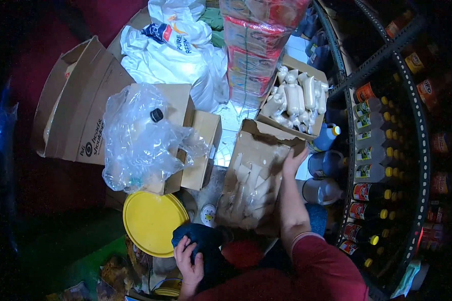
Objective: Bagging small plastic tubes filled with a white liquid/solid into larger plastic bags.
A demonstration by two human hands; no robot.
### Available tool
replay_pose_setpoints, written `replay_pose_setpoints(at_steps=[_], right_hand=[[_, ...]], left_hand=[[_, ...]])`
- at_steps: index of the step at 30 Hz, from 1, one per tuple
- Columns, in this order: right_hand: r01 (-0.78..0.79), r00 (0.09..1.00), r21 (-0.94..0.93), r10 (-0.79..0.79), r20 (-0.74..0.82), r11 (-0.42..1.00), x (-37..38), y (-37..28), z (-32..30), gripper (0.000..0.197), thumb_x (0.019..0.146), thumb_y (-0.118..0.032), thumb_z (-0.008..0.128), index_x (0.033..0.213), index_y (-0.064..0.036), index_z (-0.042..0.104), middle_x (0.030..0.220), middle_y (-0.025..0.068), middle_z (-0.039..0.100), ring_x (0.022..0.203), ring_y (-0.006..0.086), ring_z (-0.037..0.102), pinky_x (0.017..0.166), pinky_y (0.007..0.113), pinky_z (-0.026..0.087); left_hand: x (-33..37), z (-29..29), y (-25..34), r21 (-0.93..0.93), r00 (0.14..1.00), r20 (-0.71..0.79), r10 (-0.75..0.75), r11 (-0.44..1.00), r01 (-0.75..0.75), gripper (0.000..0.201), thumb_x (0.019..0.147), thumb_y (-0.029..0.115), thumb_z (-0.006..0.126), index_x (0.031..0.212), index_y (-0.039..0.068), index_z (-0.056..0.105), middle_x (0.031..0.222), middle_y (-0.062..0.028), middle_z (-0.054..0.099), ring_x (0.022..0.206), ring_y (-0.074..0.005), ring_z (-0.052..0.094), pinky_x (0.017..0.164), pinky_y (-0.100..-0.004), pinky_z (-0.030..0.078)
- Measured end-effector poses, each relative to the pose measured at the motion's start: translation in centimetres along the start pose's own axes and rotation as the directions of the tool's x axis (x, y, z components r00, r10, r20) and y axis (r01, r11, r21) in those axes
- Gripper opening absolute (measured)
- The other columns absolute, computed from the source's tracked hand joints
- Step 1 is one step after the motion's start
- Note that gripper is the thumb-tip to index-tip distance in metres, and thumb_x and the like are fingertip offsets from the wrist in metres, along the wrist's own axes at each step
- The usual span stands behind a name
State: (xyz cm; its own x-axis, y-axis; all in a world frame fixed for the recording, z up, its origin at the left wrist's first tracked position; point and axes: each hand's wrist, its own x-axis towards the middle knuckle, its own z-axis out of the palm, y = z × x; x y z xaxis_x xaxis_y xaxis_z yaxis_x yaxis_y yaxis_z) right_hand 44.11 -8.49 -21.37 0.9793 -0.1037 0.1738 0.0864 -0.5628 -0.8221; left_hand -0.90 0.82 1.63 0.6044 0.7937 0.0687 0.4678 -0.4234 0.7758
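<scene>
Right hand (295,163) clasps the open carton (262,145). Left hand (189,262), fingers apart on the knee (204,239), could steady the carton's left side.

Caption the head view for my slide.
Right hand at the edge of an open cardboard box of pale packets, left hand on the knee, bottles shelved to the right.
</scene>
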Motion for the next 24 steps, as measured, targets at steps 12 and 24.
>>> replay_pose_setpoints(at_steps=[12,24], right_hand=[[0.246,0.546,-0.036,-0.108,0.831,0.969,-6.9,2.2,4.7,0.024,0.082,-0.006,0.061,0.105,-0.0066,0.066,0.108,0.0156,0.062,0.098,0.0267,0.06,0.084,0.036,0.049],[0.851,0.188,0.062,-0.411,0.892,0.522,-19.5,3.4,6.6,0.032,0.083,-0.018,0.05,0.109,-0.006,0.062,0.118,0.0119,0.059,0.113,0.028,0.048,0.095,0.042,0.032]], left_hand=[[1.1,0.1,0.6,0.0,0.999,0.023,0.031,1.0,-0.031,0.031,0.072,0.005,0.065,0.102,0.002,0.062,0.123,-0.0185,0.055,0.108,-0.0342,0.053,0.095,-0.0436,0.037],[-0.5,-1.4,0.1,0.019,0.998,-0.009,0.056,0.998,-0.056,0.032,0.065,0.003,0.067,0.097,0.003,0.065,0.119,-0.0192,0.057,0.105,-0.0351,0.054,0.092,-0.0436,0.04]])
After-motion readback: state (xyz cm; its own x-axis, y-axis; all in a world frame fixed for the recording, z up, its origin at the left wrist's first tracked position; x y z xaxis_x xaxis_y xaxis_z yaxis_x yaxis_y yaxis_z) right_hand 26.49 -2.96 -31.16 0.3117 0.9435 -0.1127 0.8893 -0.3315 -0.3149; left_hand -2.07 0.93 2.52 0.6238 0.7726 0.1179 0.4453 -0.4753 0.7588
